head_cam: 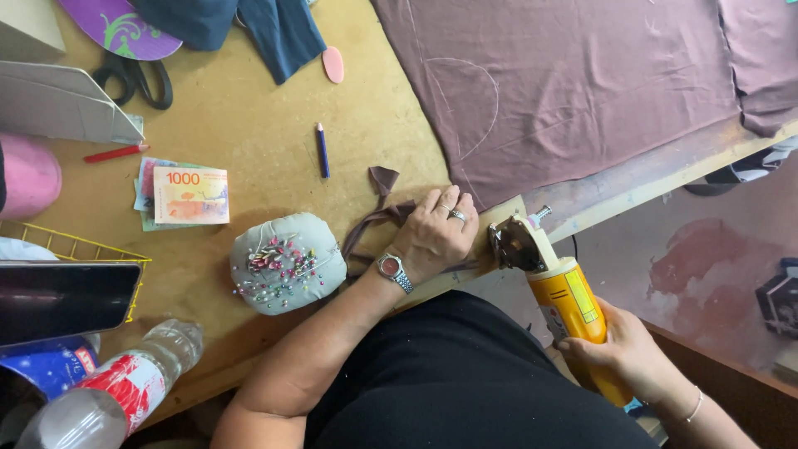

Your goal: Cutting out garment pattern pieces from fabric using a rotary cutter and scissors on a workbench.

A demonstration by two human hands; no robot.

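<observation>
Pressing down on a strip of mauve fabric (374,224) at the near edge of the desk (249,141), my left hand (434,233) is lying flat, its grip spread open over the cloth, with a wristwatch (392,268) on the wrist. My right hand (625,353) is wrapping its grip tightly around the yellow handle of an electric rotary fabric cutter (553,278), whose metal head is sitting at the desk edge just right of my left fingers. A larger sheet of mauve fabric (565,83) with chalk curves is lying farther away. A grey pincushion (287,262) full of pins is sitting just left of my left wrist. A blue pencil (322,150), banknotes (187,195), a plastic bottle (116,391) and black scissors (137,79) are lying further left.
</observation>
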